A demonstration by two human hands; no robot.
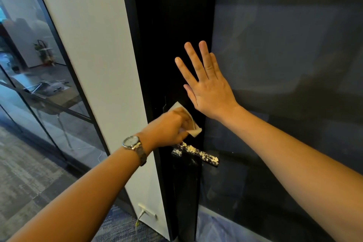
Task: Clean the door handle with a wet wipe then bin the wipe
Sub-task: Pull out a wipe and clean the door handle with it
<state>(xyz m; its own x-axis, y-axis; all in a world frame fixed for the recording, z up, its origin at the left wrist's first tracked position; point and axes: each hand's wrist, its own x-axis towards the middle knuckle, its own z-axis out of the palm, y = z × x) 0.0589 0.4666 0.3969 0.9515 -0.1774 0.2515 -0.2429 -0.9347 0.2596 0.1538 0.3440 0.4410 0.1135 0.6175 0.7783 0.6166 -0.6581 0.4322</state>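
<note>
A black lever door handle (pixel 198 154), its finish flaked with pale patches, sticks out to the right from the black door frame (pixel 172 45). Just above the handle, my left hand (pixel 169 128), with a metal watch on the wrist, presses a folded white wet wipe (pixel 193 130) against the black frame. My right hand (pixel 206 84) lies flat with spread fingers on the door, higher up, straddling the frame and the dark glass panel (pixel 284 65). It holds nothing. No bin is in view.
A white wall strip (pixel 94 65) with a socket and plugged cable (pixel 146 211) low down stands left of the door. Further left is a glass partition (pixel 35 76) with an office behind it. Grey-blue carpet (pixel 29 179) covers the floor.
</note>
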